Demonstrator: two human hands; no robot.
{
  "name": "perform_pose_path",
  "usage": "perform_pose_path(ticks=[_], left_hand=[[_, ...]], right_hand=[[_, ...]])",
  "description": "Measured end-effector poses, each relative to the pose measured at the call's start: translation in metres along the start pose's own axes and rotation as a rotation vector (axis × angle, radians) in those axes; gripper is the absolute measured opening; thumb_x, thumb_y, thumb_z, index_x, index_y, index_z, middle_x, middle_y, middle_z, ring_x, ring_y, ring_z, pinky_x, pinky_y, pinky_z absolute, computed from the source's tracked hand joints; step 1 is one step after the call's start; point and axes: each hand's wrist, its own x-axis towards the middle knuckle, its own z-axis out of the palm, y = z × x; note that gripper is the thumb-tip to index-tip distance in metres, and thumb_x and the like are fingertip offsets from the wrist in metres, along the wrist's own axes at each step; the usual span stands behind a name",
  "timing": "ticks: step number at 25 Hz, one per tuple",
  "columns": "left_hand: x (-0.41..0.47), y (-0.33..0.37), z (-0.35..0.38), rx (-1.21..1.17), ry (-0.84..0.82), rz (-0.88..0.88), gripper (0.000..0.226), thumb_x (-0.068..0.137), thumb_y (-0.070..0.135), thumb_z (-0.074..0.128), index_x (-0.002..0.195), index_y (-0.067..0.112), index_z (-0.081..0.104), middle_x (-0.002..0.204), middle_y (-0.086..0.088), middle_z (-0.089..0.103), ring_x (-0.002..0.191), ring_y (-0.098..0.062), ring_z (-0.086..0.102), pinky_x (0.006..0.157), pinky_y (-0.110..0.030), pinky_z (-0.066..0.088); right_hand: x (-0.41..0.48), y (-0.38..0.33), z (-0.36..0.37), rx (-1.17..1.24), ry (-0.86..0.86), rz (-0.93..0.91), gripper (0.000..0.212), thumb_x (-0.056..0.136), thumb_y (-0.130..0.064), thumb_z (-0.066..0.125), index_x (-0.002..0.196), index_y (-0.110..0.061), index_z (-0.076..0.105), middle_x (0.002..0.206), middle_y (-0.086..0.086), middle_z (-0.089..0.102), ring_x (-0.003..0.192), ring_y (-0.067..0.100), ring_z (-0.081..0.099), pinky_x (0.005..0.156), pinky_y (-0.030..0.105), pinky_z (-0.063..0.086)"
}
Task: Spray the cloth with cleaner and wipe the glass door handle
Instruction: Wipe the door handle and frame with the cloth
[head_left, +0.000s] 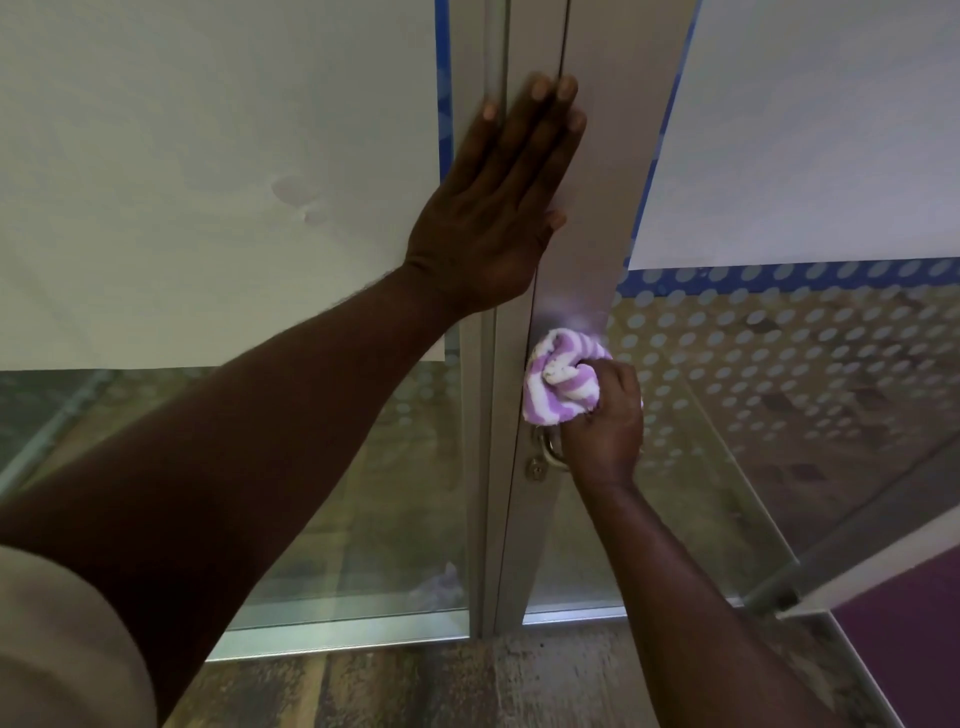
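Curved brass-coloured metal door handle (550, 451) sits just below the right hand (605, 426), whose grip is clenched on a bunched purple-and-white striped cloth (558, 376) against the grey aluminium door stile (587, 249). Left hand (498, 208), flat and released, braces higher up. Wiping should travel down; clear room lies rightward over the dotted glass (753, 364).

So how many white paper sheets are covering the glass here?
2. One large sheet covers the glass left of the metal door frame; the other covers the upper glass on the right. Both run past the picture edge, so more could be hidden.
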Motion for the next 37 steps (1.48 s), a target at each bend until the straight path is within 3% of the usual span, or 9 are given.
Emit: perform_pose_path(ticks=[4,6,10,15,21,24,28,33,37], left_hand=[[0.000,0.000,0.002,0.018,-0.003,-0.002,0.058,0.112,0.032,0.038,0.159,-0.001,0.037,0.165,-0.024,0.039,0.154,-0.041,0.037,0.128,-0.053,0.021],[0.000,0.000,0.001,0.016,0.006,-0.003,0.058,0.112,0.032,0.040,0.158,-0.002,0.038,0.164,-0.024,0.040,0.153,-0.041,0.038,0.128,-0.054,0.022],[0.001,-0.001,0.001,0.028,0.017,0.001,0.057,0.112,0.032,0.039,0.159,-0.002,0.038,0.164,-0.024,0.040,0.152,-0.041,0.039,0.127,-0.053,0.023],[-0.001,0.000,0.001,0.026,0.018,0.008,0.057,0.112,0.031,0.039,0.159,-0.002,0.037,0.165,-0.024,0.039,0.153,-0.041,0.037,0.128,-0.053,0.022],[-0.001,-0.001,0.002,0.015,0.012,0.012,0.058,0.112,0.032,0.039,0.160,-0.002,0.034,0.165,-0.025,0.036,0.154,-0.042,0.036,0.128,-0.054,0.021],[-0.001,0.000,0.002,0.018,0.012,0.012,0.059,0.112,0.032,0.039,0.160,-0.002,0.034,0.166,-0.025,0.036,0.154,-0.042,0.035,0.128,-0.054,0.020],[-0.001,0.000,0.003,0.024,0.030,0.011,0.059,0.112,0.032,0.040,0.160,-0.003,0.033,0.165,-0.026,0.036,0.154,-0.042,0.036,0.128,-0.054,0.020],[-0.001,-0.001,0.001,0.022,0.031,0.013,0.059,0.112,0.031,0.040,0.160,-0.003,0.034,0.165,-0.026,0.036,0.154,-0.042,0.036,0.128,-0.053,0.019],[-0.001,-0.001,0.001,0.012,0.032,0.013,0.058,0.112,0.031,0.040,0.159,-0.003,0.035,0.165,-0.026,0.037,0.153,-0.043,0.037,0.127,-0.054,0.020]], right_hand=[[-0.030,0.013,0.011,-0.030,-0.187,0.070,0.022,0.076,-0.011,0.070,0.097,-0.015,0.070,0.107,0.000,0.064,0.090,0.018,0.061,0.070,0.031,0.043],[-0.038,0.011,0.015,-0.113,-0.325,0.021,0.022,0.075,-0.011,0.069,0.096,-0.017,0.069,0.105,-0.001,0.065,0.089,0.019,0.060,0.066,0.033,0.043],[-0.039,0.010,0.015,-0.428,-0.472,-0.127,0.016,0.061,-0.014,0.075,0.074,-0.018,0.067,0.083,0.000,0.067,0.077,0.028,0.065,0.065,0.037,0.045],[-0.054,0.011,0.003,-0.709,-0.628,-0.251,0.022,0.058,-0.027,0.065,0.079,-0.023,0.069,0.088,-0.002,0.066,0.086,0.027,0.063,0.072,0.041,0.043],[-0.060,0.041,-0.041,-0.650,-0.549,-0.211,0.032,0.056,-0.016,0.073,0.086,-0.026,0.070,0.101,-0.005,0.065,0.093,0.027,0.062,0.071,0.037,0.037],[-0.061,0.064,-0.068,-0.572,-0.457,-0.047,0.046,0.053,-0.013,0.081,0.096,-0.025,0.069,0.110,-0.001,0.066,0.101,0.030,0.061,0.073,0.041,0.046],[-0.073,0.060,-0.063,-0.544,-0.363,-0.007,0.046,0.063,-0.005,0.069,0.107,-0.020,0.070,0.118,0.005,0.065,0.106,0.036,0.062,0.077,0.044,0.052],[-0.093,0.019,-0.018,-0.613,-0.513,-0.117,0.060,0.057,-0.015,0.064,0.115,-0.033,0.068,0.126,-0.004,0.063,0.119,0.024,0.054,0.091,0.047,0.041],[-0.094,0.027,-0.022,-0.605,-0.499,-0.080,0.069,0.056,-0.018,0.059,0.123,-0.033,0.069,0.136,-0.003,0.061,0.131,0.024,0.054,0.101,0.049,0.038]])
